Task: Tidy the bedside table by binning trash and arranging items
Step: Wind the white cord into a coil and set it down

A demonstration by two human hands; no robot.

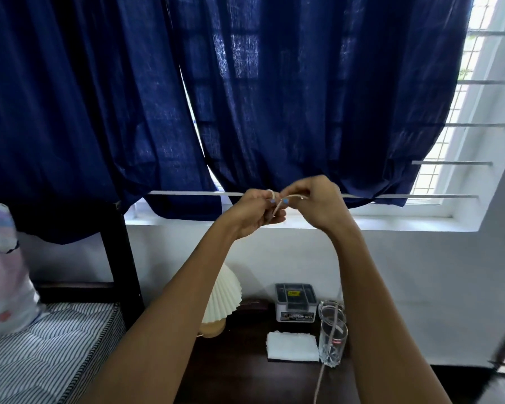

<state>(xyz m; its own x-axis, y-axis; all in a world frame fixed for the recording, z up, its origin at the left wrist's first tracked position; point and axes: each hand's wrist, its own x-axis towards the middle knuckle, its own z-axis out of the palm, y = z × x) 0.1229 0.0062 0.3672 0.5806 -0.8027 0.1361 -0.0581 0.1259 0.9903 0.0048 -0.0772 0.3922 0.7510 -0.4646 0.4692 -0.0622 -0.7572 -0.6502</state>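
White cord (278, 206) pinched between both hands (254, 211) (315, 201) — tail hanging straight down.

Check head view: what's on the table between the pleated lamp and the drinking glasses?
Head view: a grey organizer box at the back and a folded white cloth in front, between lamp and glasses.

Curtains (99, 97) deep navy, plain weave; wall (420, 272) white; cord (277, 207) off-white, held btwn left hand (254, 212) & right hand (312, 199); nails pale blue; lampshade (225, 295) cream, pleated, w/ light wood base; desk (239, 374) dark brown; organiser box (295, 301) grey w/ yellow label; cloth (292, 346) white; glass (333, 336) clear w/ small red mark; mattress (41, 351) white w/ thin dark stripes; pillow (3, 272) pastel pink/lilac/white print; bed frame (120, 258) black.
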